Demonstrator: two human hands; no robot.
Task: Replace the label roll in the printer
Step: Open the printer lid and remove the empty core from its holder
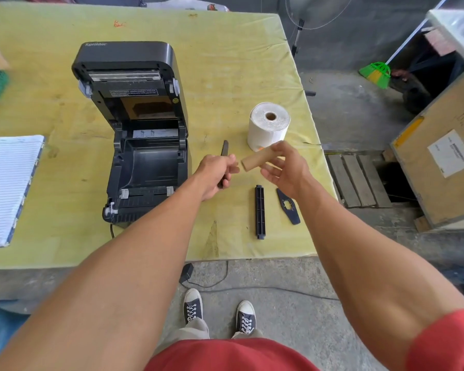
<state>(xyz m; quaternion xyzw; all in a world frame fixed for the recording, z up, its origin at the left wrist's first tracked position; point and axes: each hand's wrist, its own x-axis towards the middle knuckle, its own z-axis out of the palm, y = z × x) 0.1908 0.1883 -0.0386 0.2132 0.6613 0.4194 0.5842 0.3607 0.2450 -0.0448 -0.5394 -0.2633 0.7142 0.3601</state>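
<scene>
Yellow-green cloth covers the table (225, 62) that both bare hands reach over, seen from a head-worn camera looking down. Left of the left hand sits the black printer (142, 135), its lid tipped up and back, its roll bay open with nothing in it. Further left of that hand, at the table's edge, lies a lined notepad (8, 188). Beyond the right hand, almost touching its fingertips in this view, the fresh white label roll (269, 127) stands on end with its core hole facing up.

Left hand (216, 175): fingers curled closed around a dark flat bar (224, 151), whose far end sticks out past the knuckles and whose near end shows below the palm. Right hand (285, 170): loosely open, the thumb and the upper fingers pinching a bare brown cardboard tube (257, 159), the lower fingers spread and free. The tube points toward the left hand, its open end just beside that hand's knuckles; I cannot tell whether they touch.

Nearer the person than the right hand, two loose black plastic parts lie on the cloth: a long ribbed bar (260, 211), lying lengthwise toward the person, and just to its right a smaller flat piece (288, 206) with a rectangular hole, partly under the right wrist in this view.
</scene>
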